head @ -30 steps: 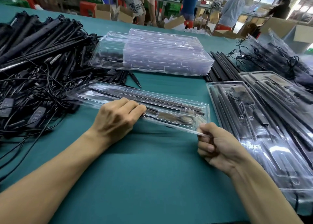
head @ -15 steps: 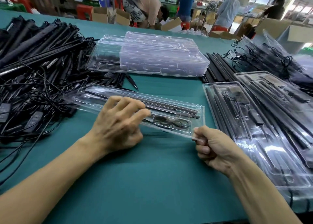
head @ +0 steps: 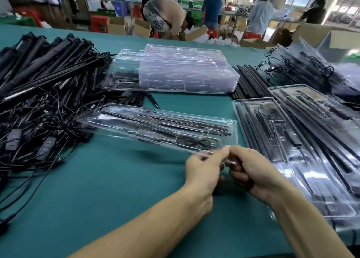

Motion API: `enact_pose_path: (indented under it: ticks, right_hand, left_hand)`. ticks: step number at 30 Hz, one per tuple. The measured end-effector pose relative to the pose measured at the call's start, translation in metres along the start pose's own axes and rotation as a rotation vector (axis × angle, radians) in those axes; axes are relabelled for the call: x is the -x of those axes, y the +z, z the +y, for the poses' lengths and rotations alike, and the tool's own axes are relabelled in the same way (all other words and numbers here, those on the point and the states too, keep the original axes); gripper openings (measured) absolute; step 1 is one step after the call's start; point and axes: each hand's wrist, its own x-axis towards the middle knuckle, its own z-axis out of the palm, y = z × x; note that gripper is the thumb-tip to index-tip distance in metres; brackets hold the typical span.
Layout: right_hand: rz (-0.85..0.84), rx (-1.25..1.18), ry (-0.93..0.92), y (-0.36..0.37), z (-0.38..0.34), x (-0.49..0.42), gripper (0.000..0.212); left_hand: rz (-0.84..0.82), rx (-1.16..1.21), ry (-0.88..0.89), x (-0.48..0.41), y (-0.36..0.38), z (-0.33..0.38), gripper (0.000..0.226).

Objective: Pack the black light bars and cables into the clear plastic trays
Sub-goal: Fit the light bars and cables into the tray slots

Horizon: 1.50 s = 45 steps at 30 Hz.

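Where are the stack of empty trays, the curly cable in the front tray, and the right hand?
Stack of empty trays (head: 175,70): head view, top of the stack.
Curly cable (head: 196,141): head view, its loops, inside the front tray (head: 93,122).
Right hand (head: 253,166): head view, back of the hand.

**Both hands bunched up close, pinching**

Both bare forearms come in from the bottom and angle toward each other. The left hand (head: 202,172) and right hand (head: 253,172) sit right next to each other, thumbs nearly touching, fingers curled. Each one pinches the near edge of the clear tray (head: 155,125).
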Motion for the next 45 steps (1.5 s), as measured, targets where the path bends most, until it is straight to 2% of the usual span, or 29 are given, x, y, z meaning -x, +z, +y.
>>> enact_pose_path:
  ticks: [3, 7, 12, 16, 21, 24, 26, 29, 34, 36, 38, 42, 45]
  right_hand:
    - [-0.028, 0.101, 0.005, -0.005, -0.004, 0.003, 0.051]
    - [-0.056, 0.136, 0.101, -0.005, -0.001, 0.002, 0.052]
    - [-0.036, 0.176, 0.082, -0.003, -0.001, -0.003, 0.043]
    - [-0.039, 0.187, 0.078, -0.004, -0.007, -0.006, 0.027]
    - [-0.104, 0.14, 0.14, -0.006, -0.011, -0.008, 0.02]
    - [-0.15, 0.069, 0.213, -0.005, -0.008, -0.008, 0.026]
    - [-0.17, 0.064, 0.226, -0.003, -0.007, -0.007, 0.034]
    - [-0.17, 0.056, 0.198, -0.001, -0.005, -0.009, 0.039]
    - [-0.149, -0.001, 0.117, -0.001, -0.001, -0.009, 0.045]
    - [-0.117, -0.034, 0.117, -0.001, 0.0, -0.009, 0.04]
    - [-0.093, -0.054, 0.106, 0.001, 0.002, -0.009, 0.034]
    - [-0.08, -0.047, 0.083, 0.002, 0.003, -0.009, 0.043]
    - [-0.088, -0.071, 0.077, -0.007, 0.003, -0.007, 0.04]
  left_hand:
    - [-0.015, -0.002, -0.002, -0.005, -0.002, 0.0, 0.02]
    - [-0.001, -0.04, 0.119, -0.006, -0.006, 0.0, 0.015]
    - [0.075, -0.005, 0.131, -0.008, -0.002, -0.003, 0.016]
    - [0.039, 0.066, 0.12, -0.004, -0.004, -0.004, 0.021]
    - [-0.025, 0.128, 0.063, -0.004, -0.009, 0.002, 0.016]
    - [-0.119, 0.132, 0.019, -0.003, -0.015, 0.006, 0.008]
    - [-0.178, 0.122, 0.012, -0.002, -0.018, 0.006, 0.01]
    - [-0.165, 0.133, 0.024, -0.001, -0.02, 0.005, 0.004]
    - [-0.138, 0.11, 0.023, -0.003, -0.02, 0.004, 0.014]
    - [-0.153, 0.102, -0.002, -0.003, -0.021, 0.006, 0.018]
    - [-0.172, 0.099, -0.028, -0.003, -0.022, 0.007, 0.012]
    - [-0.239, 0.112, -0.093, 0.001, -0.025, 0.011, 0.018]
    - [-0.208, 0.125, -0.089, 0.002, -0.038, 0.021, 0.038]
